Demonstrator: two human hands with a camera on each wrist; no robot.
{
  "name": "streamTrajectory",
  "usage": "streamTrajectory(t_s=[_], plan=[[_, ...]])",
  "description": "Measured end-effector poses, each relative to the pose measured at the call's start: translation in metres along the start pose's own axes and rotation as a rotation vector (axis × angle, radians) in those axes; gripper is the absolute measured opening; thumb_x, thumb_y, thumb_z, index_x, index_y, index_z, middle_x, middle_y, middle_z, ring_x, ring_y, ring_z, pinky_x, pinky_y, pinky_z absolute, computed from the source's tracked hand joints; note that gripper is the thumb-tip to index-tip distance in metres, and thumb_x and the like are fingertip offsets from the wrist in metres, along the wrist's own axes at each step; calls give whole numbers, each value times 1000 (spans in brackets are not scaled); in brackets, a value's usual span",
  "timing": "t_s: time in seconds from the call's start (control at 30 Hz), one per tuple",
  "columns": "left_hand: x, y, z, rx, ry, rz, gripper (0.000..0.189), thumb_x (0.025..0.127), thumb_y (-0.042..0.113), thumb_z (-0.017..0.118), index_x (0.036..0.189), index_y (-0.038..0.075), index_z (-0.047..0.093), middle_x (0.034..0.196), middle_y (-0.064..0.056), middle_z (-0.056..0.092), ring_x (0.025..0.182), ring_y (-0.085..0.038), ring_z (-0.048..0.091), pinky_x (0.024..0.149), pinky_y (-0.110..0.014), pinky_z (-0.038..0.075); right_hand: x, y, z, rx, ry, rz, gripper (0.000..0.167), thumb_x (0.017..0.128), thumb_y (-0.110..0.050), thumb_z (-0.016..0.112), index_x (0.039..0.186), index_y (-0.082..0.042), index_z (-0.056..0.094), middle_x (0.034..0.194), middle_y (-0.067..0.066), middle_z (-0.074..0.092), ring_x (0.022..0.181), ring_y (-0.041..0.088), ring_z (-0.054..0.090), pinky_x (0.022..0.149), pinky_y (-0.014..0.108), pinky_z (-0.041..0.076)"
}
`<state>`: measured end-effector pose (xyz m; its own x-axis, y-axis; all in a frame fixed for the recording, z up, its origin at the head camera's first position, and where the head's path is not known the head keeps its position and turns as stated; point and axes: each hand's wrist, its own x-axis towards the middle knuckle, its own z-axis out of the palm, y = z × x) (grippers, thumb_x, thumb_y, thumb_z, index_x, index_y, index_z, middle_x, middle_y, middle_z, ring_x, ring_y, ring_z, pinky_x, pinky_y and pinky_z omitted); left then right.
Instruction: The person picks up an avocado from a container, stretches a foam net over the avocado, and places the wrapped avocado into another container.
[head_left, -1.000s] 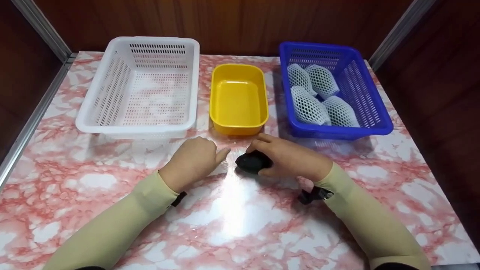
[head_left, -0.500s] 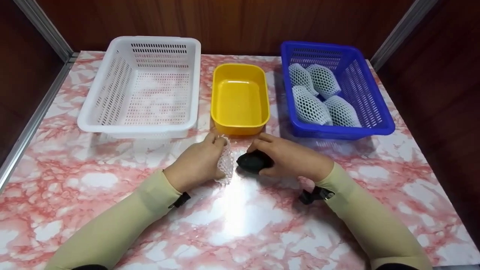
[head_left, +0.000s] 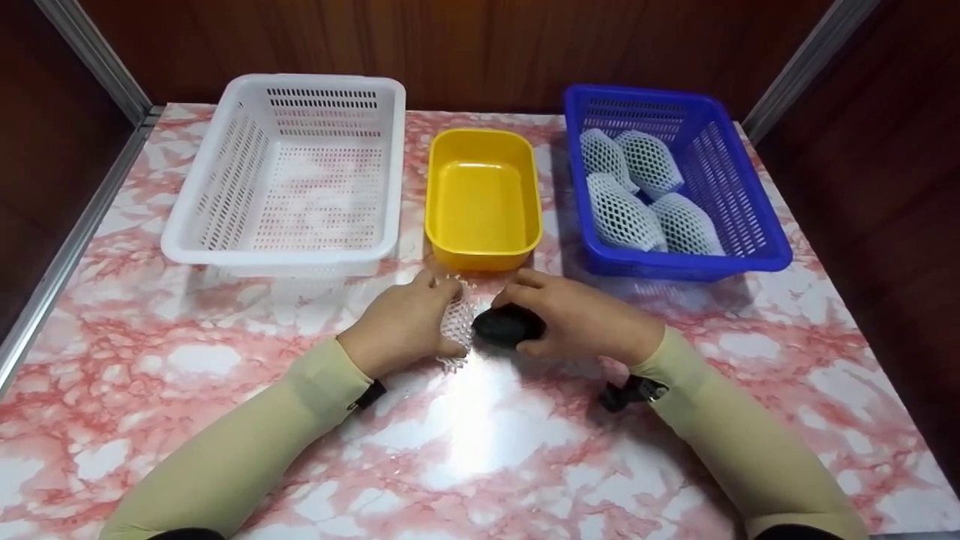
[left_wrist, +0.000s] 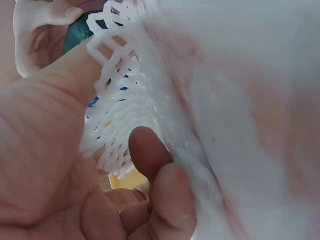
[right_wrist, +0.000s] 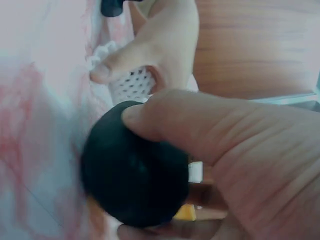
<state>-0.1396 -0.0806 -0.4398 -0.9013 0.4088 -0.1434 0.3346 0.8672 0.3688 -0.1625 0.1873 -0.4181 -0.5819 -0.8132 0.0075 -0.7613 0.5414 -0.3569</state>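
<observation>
My left hand (head_left: 397,328) holds a white foam net sleeve (head_left: 456,328) between thumb and fingers, low over the marbled table. In the left wrist view the net (left_wrist: 122,107) stands spread, its mesh opened out beside the curled fingers. A dark green avocado (head_left: 507,327) lies just right of the net, with my right hand (head_left: 585,315) gripping it from the right. Seen from the right wrist, the thumb presses on top of the avocado (right_wrist: 132,172) and the fingers curl beneath. The avocado's tip points at the net's opening, very near it.
Behind the hands stands a yellow tub (head_left: 484,255). A white slatted basket (head_left: 281,257) is at the back left. The blue basket (head_left: 690,264) at the back right holds several net-wrapped fruits (head_left: 622,214). Dark wooden panels (head_left: 480,52) border the table.
My left hand, earlier held over the table with no net showing, now has the foam net and has shifted slightly right toward the avocado. My right hand stays almost still on the avocado.
</observation>
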Motion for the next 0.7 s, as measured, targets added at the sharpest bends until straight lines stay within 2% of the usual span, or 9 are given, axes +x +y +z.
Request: streamTrajectory(t_s=[0.13,0.23,0.4,0.53,0.6,0.7], plan=[[0,-1,1,13,11,23,78,81,49,94,139,12,60,138,-18,60,95,-41,74,85,-56,62,6,0,9,12,105,-106,59,86,-20,92,140,-14,68,142,8,64,122,25,67,111,42,59],[0,-1,1,23,26,29,81,80,51,94,141,11,59,142,-19,60,96,-41,75,85,-56,63,10,-1,14,-20,198,-151,63,85,-17,93,143,-13,69,145,14,62,127,30,65,114,46,57],[1,1,1,19,57,44,90,79,51,96,148,10,54,150,-19,56,94,-42,76,83,-57,63,14,-4,23,-68,248,-149,65,87,-19,93,146,-12,67,146,17,60,131,32,64,117,48,55],[-2,2,-2,-38,62,61,101,84,53,93,159,11,40,150,-20,57,94,-41,76,83,-56,64,15,-6,26,-61,257,-119,63,88,-21,94,141,-7,63,142,14,63,132,31,65,118,45,55],[-4,2,-6,-79,58,71,111,85,57,91,166,11,31,158,-21,53,105,-40,76,90,-56,64,15,-6,27,-55,261,-116,61,88,-20,94,138,-6,62,140,13,64,132,30,66,118,44,55],[-5,0,-13,-94,60,107,126,80,62,92,173,17,20,170,-19,44,129,-41,68,107,-58,59,15,-5,26,-61,256,-123,59,89,-20,93,137,-5,62,140,13,64,133,29,65,118,43,55]])
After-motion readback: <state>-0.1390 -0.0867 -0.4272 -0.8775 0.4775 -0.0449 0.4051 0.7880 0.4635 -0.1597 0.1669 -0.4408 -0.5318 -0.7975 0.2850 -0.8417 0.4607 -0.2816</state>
